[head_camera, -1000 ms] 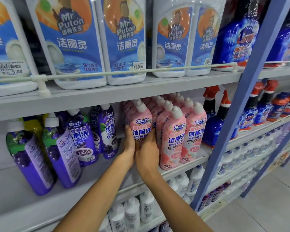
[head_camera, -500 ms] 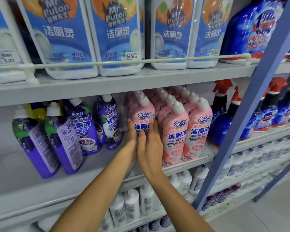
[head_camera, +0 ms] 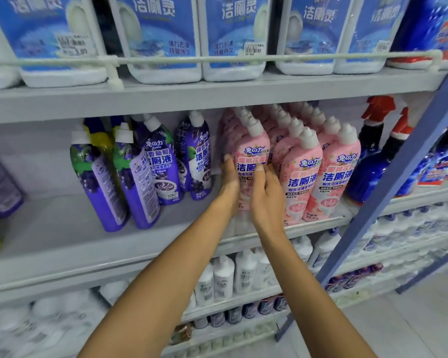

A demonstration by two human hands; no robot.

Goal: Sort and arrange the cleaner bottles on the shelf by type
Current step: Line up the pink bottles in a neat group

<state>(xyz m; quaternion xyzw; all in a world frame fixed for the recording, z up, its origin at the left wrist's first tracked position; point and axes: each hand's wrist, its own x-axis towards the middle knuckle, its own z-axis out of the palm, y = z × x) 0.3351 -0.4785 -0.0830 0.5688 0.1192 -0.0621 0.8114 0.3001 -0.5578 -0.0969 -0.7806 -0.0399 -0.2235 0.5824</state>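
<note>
Several pink cleaner bottles point(head_camera: 300, 174) with white caps stand in rows on the middle shelf point(head_camera: 62, 228). Both hands are on the front-left pink bottle point(head_camera: 254, 148). My left hand point(head_camera: 229, 182) lies flat against its left side, fingers straight up. My right hand point(head_camera: 267, 195) rests its fingertips on the bottle's front label. To the left stand two upright purple bottles point(head_camera: 163, 164). Two more purple bottles point(head_camera: 137, 182) lean at the shelf front, with a yellow bottle point(head_camera: 101, 140) behind them.
Large white jugs with blue labels point(head_camera: 161, 34) fill the upper shelf behind a rail. Blue spray bottles with red triggers point(head_camera: 373, 166) stand right of the pink rows. A blue upright post point(head_camera: 398, 174) crosses the right side. Small white bottles point(head_camera: 223, 277) line the lower shelf.
Both hands have slid a little higher on the front-left pink bottle and their fingers have straightened. My view has shifted left and closer to the shelf.
</note>
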